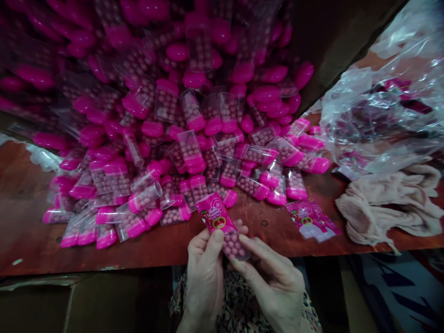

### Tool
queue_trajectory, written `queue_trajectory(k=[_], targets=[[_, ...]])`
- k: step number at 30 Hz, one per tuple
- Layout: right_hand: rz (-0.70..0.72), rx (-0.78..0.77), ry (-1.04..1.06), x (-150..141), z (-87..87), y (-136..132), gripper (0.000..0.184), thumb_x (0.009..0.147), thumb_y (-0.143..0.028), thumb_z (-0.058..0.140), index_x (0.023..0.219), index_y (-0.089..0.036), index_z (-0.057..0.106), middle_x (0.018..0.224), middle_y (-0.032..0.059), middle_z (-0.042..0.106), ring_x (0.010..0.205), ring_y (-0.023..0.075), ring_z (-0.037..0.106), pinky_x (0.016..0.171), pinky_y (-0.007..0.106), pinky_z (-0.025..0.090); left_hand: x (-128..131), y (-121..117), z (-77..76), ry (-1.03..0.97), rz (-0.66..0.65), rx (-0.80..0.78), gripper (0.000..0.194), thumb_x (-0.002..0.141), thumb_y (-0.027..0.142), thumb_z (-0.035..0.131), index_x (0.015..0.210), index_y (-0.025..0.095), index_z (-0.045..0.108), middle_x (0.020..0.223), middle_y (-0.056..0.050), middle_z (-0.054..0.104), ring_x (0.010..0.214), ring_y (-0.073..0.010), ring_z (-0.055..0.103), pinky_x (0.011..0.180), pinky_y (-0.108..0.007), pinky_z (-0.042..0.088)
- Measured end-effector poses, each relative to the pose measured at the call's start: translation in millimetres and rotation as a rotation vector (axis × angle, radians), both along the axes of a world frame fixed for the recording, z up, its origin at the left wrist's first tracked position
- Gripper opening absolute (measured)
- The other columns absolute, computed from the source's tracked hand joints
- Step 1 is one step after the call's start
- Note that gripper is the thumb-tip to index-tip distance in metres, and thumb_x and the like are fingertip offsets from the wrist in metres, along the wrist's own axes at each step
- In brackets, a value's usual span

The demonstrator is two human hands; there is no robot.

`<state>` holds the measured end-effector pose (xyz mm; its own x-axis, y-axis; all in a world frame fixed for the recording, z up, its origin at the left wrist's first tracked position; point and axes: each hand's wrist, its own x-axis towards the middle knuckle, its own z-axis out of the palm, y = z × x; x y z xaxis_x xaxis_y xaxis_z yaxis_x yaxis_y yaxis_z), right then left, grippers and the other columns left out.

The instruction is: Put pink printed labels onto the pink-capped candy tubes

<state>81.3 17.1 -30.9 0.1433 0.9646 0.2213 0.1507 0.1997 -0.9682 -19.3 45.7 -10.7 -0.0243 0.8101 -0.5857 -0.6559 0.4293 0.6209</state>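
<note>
Left grip [204, 273], right grip [270, 282], candy tube [234, 245], thumb-hidden label [212, 213]

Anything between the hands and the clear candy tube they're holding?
Nothing visible. The left hand and right hand are both directly on the clear tube of pink candies, thumb and fingers touching it near its lower end, with no object in between.
</note>
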Motion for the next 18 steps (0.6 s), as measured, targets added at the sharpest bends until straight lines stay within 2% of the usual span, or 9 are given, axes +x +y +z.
queue_trajectory(k=[4,6,10,12,18], targets=[[-0.02,0.004,-0.054,-1.0,0.7,-4.9,0.055,0.075,-0.01,0.068,0.123,-0.035,0.056,0.103,-0.0011,0.072,0.084,0.0171,0.07,0.072,0.026,0.061,3.0,-3.7,-0.4,-0.037,-0.039,-0.07,0.024,0.077,0.034,0.065,0.082,0.012,0.073,0.079,-0.012,0.074,0.083,-0.0237,0.068,0.078,-0.036,0.052],[0.004,-0.03,-0.045,-1.5,1.7,-4.9,0.054,0.076,-0.009,0.066,0.124,-0.033,0.056,0.104,0.0,0.071,0.085,0.0166,0.069,0.072,0.024,0.061,1.7,-3.8,0.6,-0.039,-0.032,-0.114,0.028,0.076,0.036,0.066,0.079,0.01,0.072,0.082,-0.014,0.074,0.084,-0.0248,0.068,0.078,-0.036,0.053],[0.061,-0.081,0.051,-2.6,3.1,-0.6,0.051,0.079,-0.008,0.062,0.122,-0.033,0.057,0.092,-0.0009,0.071,0.065,0.011,0.068,0.057,0.018,0.059,-1.8,-1.2,4.7,-0.007,0.004,-0.112,0.037,0.076,0.044,0.064,0.089,0.01,0.07,0.097,-0.015,0.072,0.09,-0.0254,0.067,0.078,-0.036,0.053],[0.065,-0.093,0.065,-2.9,3.4,1.1,0.049,0.079,-0.008,0.062,0.121,-0.034,0.059,0.089,-0.0017,0.071,0.061,0.0099,0.067,0.056,0.018,0.059,-2.1,0.3,5.8,-0.009,-0.002,-0.096,0.041,0.079,0.048,0.059,0.094,0.011,0.069,0.101,-0.016,0.071,0.09,-0.0249,0.066,0.078,-0.035,0.053],[0.049,-0.044,-0.016,-5.3,2.0,-2.8,0.054,0.077,-0.008,0.063,0.123,-0.036,0.056,0.089,-0.0036,0.07,0.076,0.0124,0.068,0.065,0.018,0.059,3.7,-1.2,3.2,0.0,0.018,-0.073,0.033,0.082,0.042,0.057,0.085,0.012,0.069,0.085,-0.013,0.074,0.088,-0.0233,0.067,0.083,-0.037,0.051]])
